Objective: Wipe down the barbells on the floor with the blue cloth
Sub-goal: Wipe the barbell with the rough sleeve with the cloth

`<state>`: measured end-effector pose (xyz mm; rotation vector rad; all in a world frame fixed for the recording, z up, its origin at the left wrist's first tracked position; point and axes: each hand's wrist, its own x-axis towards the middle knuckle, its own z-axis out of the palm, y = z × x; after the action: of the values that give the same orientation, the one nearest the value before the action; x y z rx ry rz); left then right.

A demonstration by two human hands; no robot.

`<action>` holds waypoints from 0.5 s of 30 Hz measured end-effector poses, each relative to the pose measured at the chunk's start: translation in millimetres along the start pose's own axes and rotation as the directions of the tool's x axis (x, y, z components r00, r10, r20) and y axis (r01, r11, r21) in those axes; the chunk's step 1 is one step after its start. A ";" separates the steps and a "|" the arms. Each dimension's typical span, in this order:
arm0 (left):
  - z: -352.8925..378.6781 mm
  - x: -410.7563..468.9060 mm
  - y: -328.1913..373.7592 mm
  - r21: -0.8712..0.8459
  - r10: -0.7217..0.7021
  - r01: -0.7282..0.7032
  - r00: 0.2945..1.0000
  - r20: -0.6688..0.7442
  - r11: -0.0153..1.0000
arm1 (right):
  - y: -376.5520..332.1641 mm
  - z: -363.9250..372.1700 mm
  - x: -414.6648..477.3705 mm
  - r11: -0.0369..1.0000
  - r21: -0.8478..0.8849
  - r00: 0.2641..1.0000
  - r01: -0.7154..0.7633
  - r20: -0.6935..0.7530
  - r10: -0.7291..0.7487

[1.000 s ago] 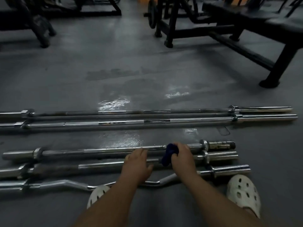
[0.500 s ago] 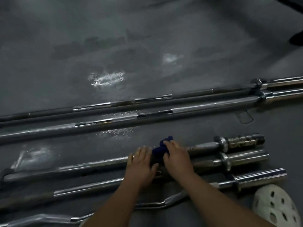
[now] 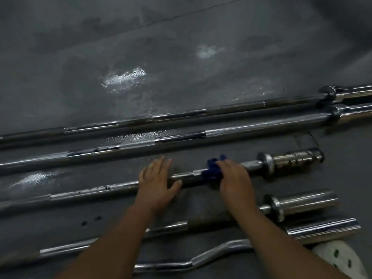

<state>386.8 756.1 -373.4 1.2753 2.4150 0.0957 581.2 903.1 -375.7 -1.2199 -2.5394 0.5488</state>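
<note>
Several chrome barbells lie side by side on the grey floor. My right hand (image 3: pixel 234 179) grips the blue cloth (image 3: pixel 212 171) wrapped round the shaft of the short barbell (image 3: pixel 96 189), left of its collar and rusty sleeve (image 3: pixel 296 159). My left hand (image 3: pixel 156 181) rests flat on the same shaft, fingers straight, a little left of the cloth. Two long barbells lie beyond, the nearer one (image 3: pixel 261 124) and the far one (image 3: pixel 231 107). Closer to me lie another straight bar (image 3: pixel 308 202) and a curl bar (image 3: pixel 219 252), partly hidden by my forearms.
The grey gym floor (image 3: pixel 181 47) stretches beyond the bars, with wet shiny patches (image 3: pixel 124 77). A white perforated clog (image 3: pixel 340 258) sits at the lower right beside the sleeve ends.
The view has tilted down and closer. My hands have spread apart on the short bar: the right hand and cloth slid right toward the collar, the left stayed flat on the shaft.
</note>
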 end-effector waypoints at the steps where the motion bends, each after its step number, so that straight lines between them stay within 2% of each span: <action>1: -2.0 2.5 -1.3 -0.013 0.008 -0.008 0.998 -0.060 1.000 | 15.4 -3.2 3.8 0.994 -0.013 0.994 -0.106 -0.024 0.106; 3: 1.0 0.5 -2.5 -0.001 0.057 -0.058 0.991 -0.120 0.998 | 22.8 -1.0 11.5 0.943 0.032 0.942 -0.333 -0.028 0.333; 4: 5.5 -2.2 -1.9 0.026 0.085 -0.082 0.990 -0.109 0.996 | 13.4 3.6 15.4 0.921 0.079 0.923 -0.381 -0.032 0.384; 5: 10.2 -4.3 -0.6 0.056 0.098 -0.093 0.991 -0.091 0.994 | -0.9 9.8 18.3 0.925 0.112 0.930 -0.362 -0.028 0.367; 7: 14.8 -3.3 2.1 0.087 0.074 -0.068 0.994 -0.079 0.994 | -25.8 20.7 14.2 0.978 0.122 0.986 -0.169 0.005 0.169; 9: 13.3 2.2 4.8 0.079 0.045 -0.039 0.996 -0.081 0.996 | -19.3 14.6 15.2 0.997 0.074 0.998 0.006 0.066 -0.011; 10: 12.0 3.4 5.4 0.074 0.044 -0.038 0.995 -0.086 0.997 | -6.4 6.6 19.2 0.998 0.062 0.997 0.015 0.077 -0.019; 12: 12.3 2.5 4.8 0.066 0.058 -0.051 0.993 -0.105 0.997 | 22.2 -9.5 22.2 0.983 0.078 0.985 -0.166 0.047 0.163; 14: 14.2 0.8 3.6 0.065 0.066 -0.057 0.989 -0.129 0.996 | 38.8 -18.8 20.1 0.923 0.111 0.929 -0.369 0.015 0.370; 15: 14.8 0.7 4.0 0.066 0.057 -0.048 0.988 -0.140 0.997 | 36.6 -18.4 18.7 0.901 0.107 0.906 -0.421 0.007 0.422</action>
<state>395.2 757.1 -386.2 1.4050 2.5223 0.1308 602.3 942.9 -374.1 -1.7367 -2.1981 0.7505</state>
